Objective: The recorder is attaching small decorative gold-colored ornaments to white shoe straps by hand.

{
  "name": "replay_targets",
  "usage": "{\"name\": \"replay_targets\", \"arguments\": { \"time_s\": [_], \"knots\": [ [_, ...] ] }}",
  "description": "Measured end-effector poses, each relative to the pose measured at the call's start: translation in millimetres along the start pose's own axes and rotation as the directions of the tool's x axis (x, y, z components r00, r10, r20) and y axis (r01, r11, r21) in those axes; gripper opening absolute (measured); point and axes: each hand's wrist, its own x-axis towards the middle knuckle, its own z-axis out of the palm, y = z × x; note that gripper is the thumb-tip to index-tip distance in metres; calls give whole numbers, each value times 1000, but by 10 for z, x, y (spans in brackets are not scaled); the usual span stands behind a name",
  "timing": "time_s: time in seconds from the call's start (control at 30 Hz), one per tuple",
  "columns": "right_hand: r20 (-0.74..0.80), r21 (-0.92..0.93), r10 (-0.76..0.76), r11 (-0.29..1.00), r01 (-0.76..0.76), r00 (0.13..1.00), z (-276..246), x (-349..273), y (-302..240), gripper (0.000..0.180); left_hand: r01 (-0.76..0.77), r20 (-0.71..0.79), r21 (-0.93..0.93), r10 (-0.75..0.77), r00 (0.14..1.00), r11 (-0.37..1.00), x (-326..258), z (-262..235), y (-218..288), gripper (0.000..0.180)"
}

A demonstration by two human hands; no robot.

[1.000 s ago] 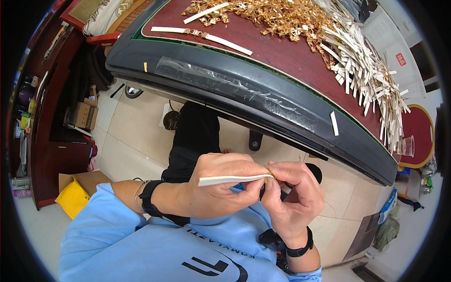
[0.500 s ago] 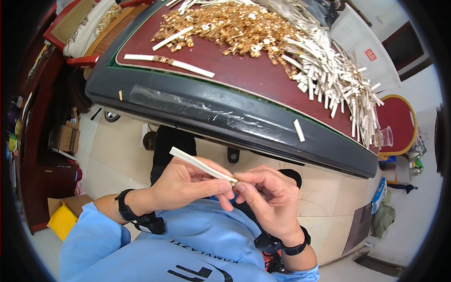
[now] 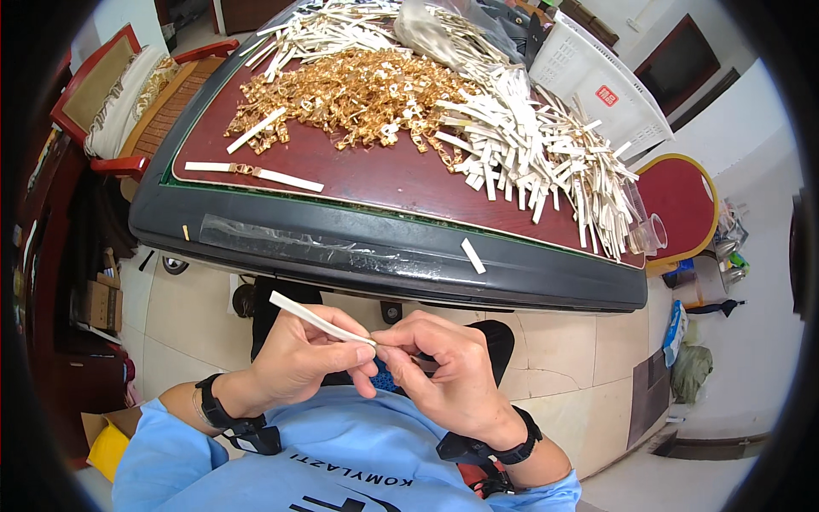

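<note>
Cream-white flat strip [image 3: 320, 321], one, thin and stiff, pinched at its near end between our two hands above the lap, below the counter's [image 3: 384, 260] front edge. Left hand [image 3: 303, 358]: fingers closed on the strip, which slants up and left. Right hand [image 3: 444, 367]: fingertips clenched at the same end; what else they hold we cannot tell. On the counter's dark red top: one heap of gold metal pieces [image 3: 358, 90], a sprawl of white strips [image 3: 529, 145] too many to count, one stray strip [image 3: 472, 255] on the black rim, one white basket [image 3: 597, 85] beyond
</note>
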Motion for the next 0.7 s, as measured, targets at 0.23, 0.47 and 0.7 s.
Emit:
{"name": "replay_targets", "arguments": {
  "time_s": [0.23,0.47,0.7],
  "knots": [
    [-14,10,37,999,-37,999,-64,54,-36,17,-112,-25,115,116,993,987,178,16,-5,11],
    [-114,288,281,927,-239,953,-733,282,53,18,-55,5,89,55,998,995,325,121,58,18],
    [-681,-173,-134,985,20,720,-2413,677,367,49,-380,27,461,416,909,802,374,-93,269,18]
  ]
}}
